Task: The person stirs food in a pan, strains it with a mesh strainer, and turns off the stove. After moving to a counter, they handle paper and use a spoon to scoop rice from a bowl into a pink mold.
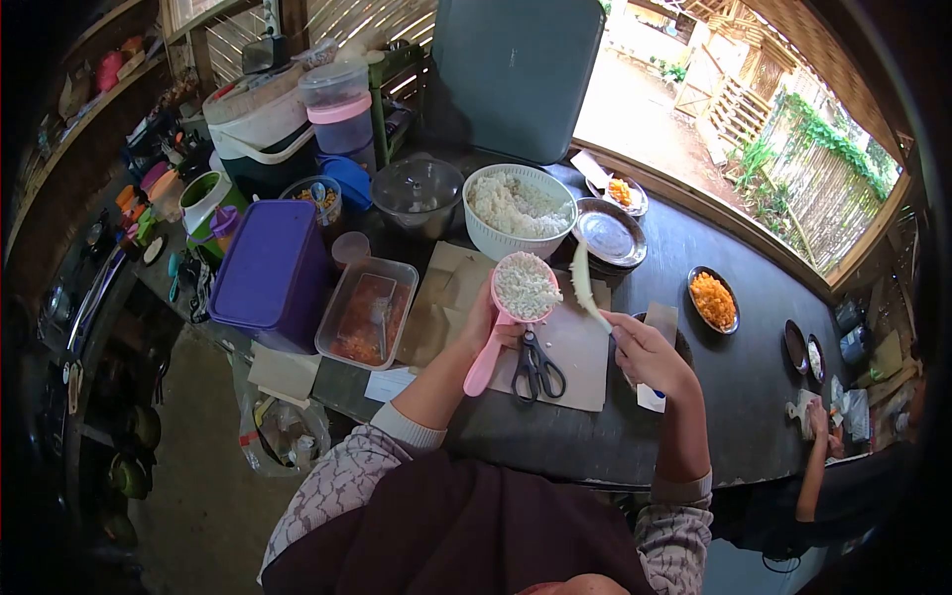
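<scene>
My left hand [483, 322] is closed round a pink scoop [483, 365] whose round cup is heaped with white rice [527, 287]. In my right hand [645, 349] is a pale rice paddle [585, 281], its blade up and to the right of the cup, with rice stuck on it. Just beyond the scoop stands a white bowl [521, 245] of rice. Black-handled scissors [538, 375] lie on brown paper [585, 368] below the cup, with a few grains near them.
Left of the paper are a clear container [330, 342] of reddish food and a purple-lidded box [266, 263]. Dark plates [609, 231] and a dish of orange food [713, 300] stand right. Another person's hand [817, 420] is at the far right.
</scene>
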